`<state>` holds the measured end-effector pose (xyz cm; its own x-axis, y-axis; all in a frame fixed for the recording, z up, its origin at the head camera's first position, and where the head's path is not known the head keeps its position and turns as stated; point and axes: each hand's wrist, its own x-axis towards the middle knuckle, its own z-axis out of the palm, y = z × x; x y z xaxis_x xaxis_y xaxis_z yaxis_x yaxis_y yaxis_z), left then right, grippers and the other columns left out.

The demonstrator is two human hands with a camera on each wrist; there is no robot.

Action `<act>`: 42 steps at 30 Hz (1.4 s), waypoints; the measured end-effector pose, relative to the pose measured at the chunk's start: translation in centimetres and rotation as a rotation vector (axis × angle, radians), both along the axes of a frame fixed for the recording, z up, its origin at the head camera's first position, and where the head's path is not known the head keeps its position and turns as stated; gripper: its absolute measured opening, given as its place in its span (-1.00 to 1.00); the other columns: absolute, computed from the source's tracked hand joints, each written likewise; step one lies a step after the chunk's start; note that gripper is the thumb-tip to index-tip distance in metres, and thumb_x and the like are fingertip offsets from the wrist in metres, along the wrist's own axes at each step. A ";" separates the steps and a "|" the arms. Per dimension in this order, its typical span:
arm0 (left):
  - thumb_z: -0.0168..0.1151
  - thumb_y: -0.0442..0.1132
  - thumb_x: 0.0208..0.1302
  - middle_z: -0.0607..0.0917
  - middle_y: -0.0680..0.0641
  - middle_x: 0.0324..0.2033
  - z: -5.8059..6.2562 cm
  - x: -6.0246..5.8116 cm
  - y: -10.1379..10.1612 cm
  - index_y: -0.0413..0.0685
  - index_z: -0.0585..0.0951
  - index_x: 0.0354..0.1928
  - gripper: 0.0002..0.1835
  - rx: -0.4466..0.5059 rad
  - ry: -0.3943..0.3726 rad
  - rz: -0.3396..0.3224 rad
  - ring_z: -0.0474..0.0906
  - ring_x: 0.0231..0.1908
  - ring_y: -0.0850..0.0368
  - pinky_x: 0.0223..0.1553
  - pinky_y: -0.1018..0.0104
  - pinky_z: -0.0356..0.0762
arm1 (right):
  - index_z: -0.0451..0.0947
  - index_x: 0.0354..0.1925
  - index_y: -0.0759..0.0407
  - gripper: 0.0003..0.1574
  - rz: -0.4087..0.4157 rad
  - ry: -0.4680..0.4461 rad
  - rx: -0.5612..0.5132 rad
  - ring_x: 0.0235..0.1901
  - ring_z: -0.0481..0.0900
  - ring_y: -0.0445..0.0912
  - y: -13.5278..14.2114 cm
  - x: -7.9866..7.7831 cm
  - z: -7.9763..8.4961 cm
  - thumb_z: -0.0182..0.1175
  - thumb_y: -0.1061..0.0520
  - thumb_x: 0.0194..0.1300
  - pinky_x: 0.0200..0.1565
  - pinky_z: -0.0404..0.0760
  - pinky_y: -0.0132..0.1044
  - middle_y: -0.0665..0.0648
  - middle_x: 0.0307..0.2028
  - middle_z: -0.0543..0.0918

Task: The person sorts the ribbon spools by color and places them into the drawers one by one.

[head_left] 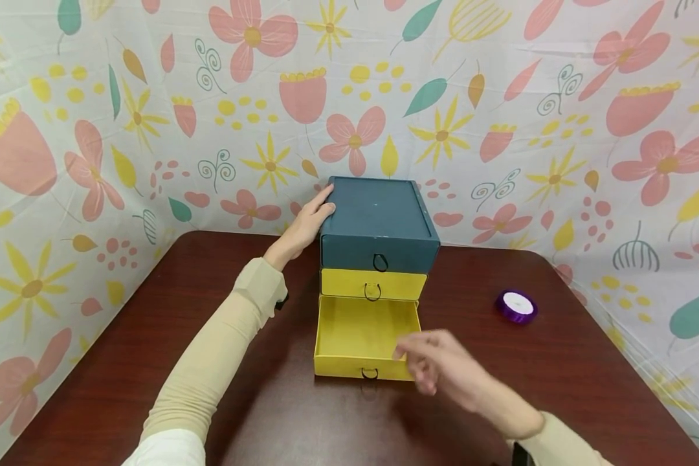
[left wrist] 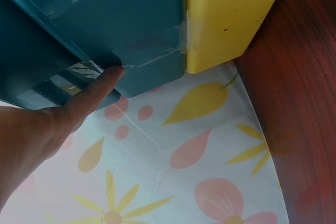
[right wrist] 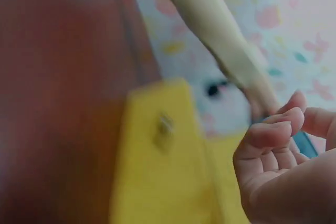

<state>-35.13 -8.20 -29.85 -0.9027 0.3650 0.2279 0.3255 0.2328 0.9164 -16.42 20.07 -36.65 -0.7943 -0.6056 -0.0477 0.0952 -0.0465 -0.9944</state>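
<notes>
A small drawer cabinet has a dark blue upper section [head_left: 378, 217], with a yellow middle drawer [head_left: 343, 283] pushed in below it. The yellow bottom drawer [head_left: 340, 367] is pulled out, and its visible interior holds nothing. My left hand [head_left: 306, 225] rests against the top left edge of the blue section; in the left wrist view a finger [left wrist: 100, 88] lies along its taped side. Loosely curled and blurred, my right hand [head_left: 451, 364] overlaps the front right corner of the bottom drawer. Nothing shows between its fingers in the right wrist view.
A purple ribbon roll [head_left: 517, 316] with a white centre lies on the dark wooden table [head_left: 477, 275] to the right of the cabinet. A floral cloth [head_left: 495, 65] hangs behind and along the sides.
</notes>
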 end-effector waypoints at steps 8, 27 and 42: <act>-0.22 0.04 0.52 -0.11 0.07 0.54 -0.1 -0.1 0.0 0.21 -0.06 0.55 -0.36 0.009 0.005 -0.001 -0.21 0.54 0.06 0.48 -0.03 -0.05 | 0.64 -0.25 0.27 -0.68 -0.606 0.449 0.247 -0.71 0.48 -0.17 7.6 -6.1 2.8 0.10 0.05 0.43 -0.63 0.51 -0.30 -0.06 -0.69 0.57; -0.22 0.03 0.53 -0.10 0.09 0.54 0.0 0.0 0.0 0.22 -0.05 0.54 -0.37 -0.007 0.004 0.004 -0.21 0.54 0.07 0.48 -0.03 -0.07 | -0.04 0.47 0.29 0.12 -0.629 0.333 1.267 0.19 -0.13 0.68 19.2 -14.3 -4.7 0.05 -0.39 0.29 -0.02 0.03 0.54 0.76 0.29 -0.11; -0.23 0.04 0.53 -0.11 0.07 0.54 0.0 -0.1 -0.2 0.20 -0.06 0.55 -0.37 -0.006 0.003 0.000 -0.22 0.54 0.06 0.48 -0.04 -0.07 | 0.36 0.12 0.44 -0.26 -0.730 0.443 1.253 0.00 0.09 0.59 17.6 -14.0 -5.0 0.21 -0.10 0.22 -0.14 0.18 0.41 0.71 0.00 0.27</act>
